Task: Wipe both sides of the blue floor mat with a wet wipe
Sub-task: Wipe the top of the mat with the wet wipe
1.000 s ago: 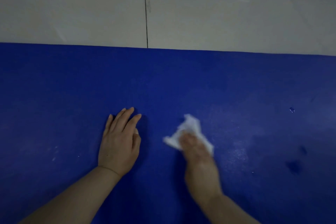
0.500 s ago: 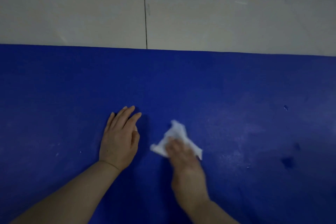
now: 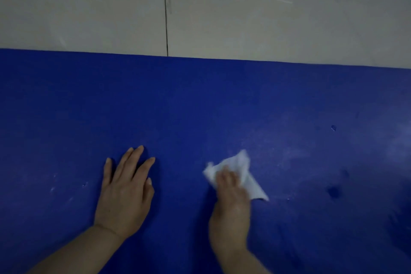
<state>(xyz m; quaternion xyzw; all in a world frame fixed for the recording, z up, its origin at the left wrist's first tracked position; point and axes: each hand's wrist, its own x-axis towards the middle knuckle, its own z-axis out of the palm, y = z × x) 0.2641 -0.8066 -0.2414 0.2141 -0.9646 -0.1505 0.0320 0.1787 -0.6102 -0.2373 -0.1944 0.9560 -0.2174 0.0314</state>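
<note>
Head view: both hands work low on the blue floor mat (image 3: 200, 100), the left hand (image 3: 124, 193) flat with straight fingers, bracing; the right hand (image 3: 231, 204) pressing a crumpled white wet wipe (image 3: 239, 168), blurred, so I cannot tell its grip. From my seat, the thin wipe could bunch on the grainy, speckled surface and skip the dark dents (image 3: 333, 191). Glossy pale floor tiles (image 3: 244, 18) lie beyond.

Deep blue mat (image 3: 200, 107) with pale scuffs and dark spots, white wipe (image 3: 242, 169) on it, grey-beige tiled floor (image 3: 244, 18) beyond the mat.
</note>
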